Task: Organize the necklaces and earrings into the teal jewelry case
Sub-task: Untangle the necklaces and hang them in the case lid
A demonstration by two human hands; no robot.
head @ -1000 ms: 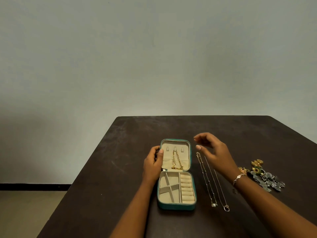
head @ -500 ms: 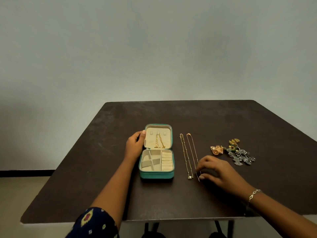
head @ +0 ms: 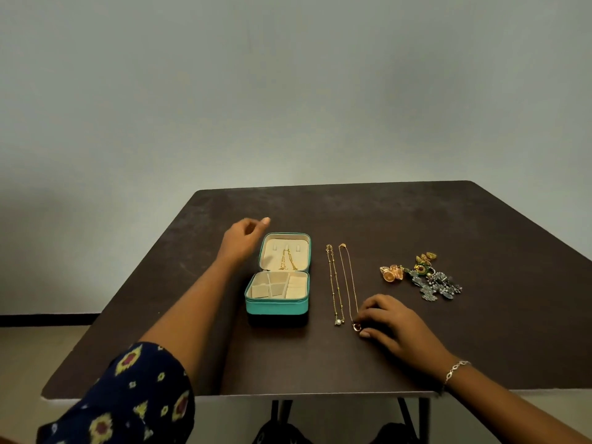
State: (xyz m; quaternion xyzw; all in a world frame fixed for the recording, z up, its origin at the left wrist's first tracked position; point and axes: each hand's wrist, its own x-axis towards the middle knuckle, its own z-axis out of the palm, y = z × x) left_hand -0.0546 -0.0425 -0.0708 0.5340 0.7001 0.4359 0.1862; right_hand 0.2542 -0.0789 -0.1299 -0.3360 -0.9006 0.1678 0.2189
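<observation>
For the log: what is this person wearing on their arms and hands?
The left arm has a dark navy sleeve printed with yellow and magenta diamond motifs; the forearm below it is bare. The right wrist carries a thin silver-toned link bracelet. The left hand and right hand are ungloved; no rings show.

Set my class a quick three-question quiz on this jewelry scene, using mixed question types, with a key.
1. True or false: the teal jewelry case stands open.
2. How many necklaces lie on the table outside the case? A one, B two, C four.
3. Fill in: the right hand pinches the ___ end of the outer necklace.
Key: 1 true; 2 B; 3 pendant.
</observation>
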